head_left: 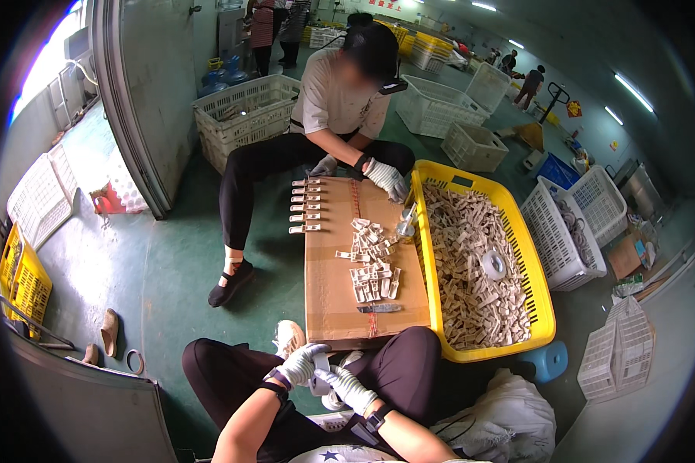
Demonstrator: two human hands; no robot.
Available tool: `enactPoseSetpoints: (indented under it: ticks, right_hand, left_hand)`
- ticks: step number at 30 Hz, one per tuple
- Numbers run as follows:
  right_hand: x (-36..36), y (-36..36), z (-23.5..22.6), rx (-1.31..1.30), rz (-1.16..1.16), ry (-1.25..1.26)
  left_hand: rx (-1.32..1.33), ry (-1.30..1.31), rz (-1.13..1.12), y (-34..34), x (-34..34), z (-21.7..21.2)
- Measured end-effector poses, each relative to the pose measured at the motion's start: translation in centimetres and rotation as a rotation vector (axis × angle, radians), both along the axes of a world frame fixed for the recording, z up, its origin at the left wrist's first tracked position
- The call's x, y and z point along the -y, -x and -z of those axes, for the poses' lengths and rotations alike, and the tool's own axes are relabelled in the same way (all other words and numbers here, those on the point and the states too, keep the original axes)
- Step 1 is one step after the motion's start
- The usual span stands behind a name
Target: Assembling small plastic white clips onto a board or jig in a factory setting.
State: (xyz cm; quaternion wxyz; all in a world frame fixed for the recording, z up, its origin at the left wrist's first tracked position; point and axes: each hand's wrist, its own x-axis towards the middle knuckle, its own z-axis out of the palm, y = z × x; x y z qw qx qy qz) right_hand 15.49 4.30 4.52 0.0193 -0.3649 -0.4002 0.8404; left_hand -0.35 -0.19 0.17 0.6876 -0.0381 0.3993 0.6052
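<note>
My left hand (300, 364) and my right hand (347, 387), both in white knit gloves, meet over my lap and hold a small pale plastic piece (321, 381) between them. Just ahead lies a flat cardboard box (328, 293) used as a work surface. On it sit a heap of pale plastic parts (372, 262), a row of assembled parts (306, 206) at its far left edge and a small knife (379, 308) near me. A co-worker sits opposite, with gloved hands (386, 177) on the box's far end.
A yellow crate (539, 266) full of the same pale parts, with a tape roll (493, 265) on top, stands right of the box. White slotted crates (243, 116) stand behind and to the right. A blue stool (550, 359) and white sacks (510, 420) lie at right.
</note>
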Motion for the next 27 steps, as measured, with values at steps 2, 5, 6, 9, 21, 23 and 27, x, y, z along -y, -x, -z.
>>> enactPoseSetpoints:
  ticks: [2,5,6,9,21,23,27]
  right_hand:
    - [0.0,0.1,-0.2,-0.009,0.004,0.007]
    - [-0.1,-0.1,0.2,0.009,-0.006,-0.002]
    - [-0.1,0.0,0.4,0.002,-0.008,0.014]
    - [0.0,0.1,0.7,-0.006,-0.003,0.040]
    - [0.1,0.2,0.3,-0.022,0.005,0.026]
    - [0.0,0.1,0.4,-0.014,0.008,0.021]
    - [-0.1,0.0,0.6,-0.022,0.006,0.011]
  left_hand:
    - [-0.002,-0.003,0.008,0.1,0.1,0.5]
    - [0.020,0.006,0.002,-0.2,0.0,-0.2]
    - [0.012,0.004,0.005,-0.1,0.1,-0.1]
    - [-0.016,-0.002,0.009,0.0,0.3,-0.3]
    - [-0.029,-0.033,0.011,0.1,0.3,1.2]
    - [-0.003,-0.021,0.021,0.0,0.2,1.1]
    - [-0.058,-0.031,0.033,0.1,0.2,0.7]
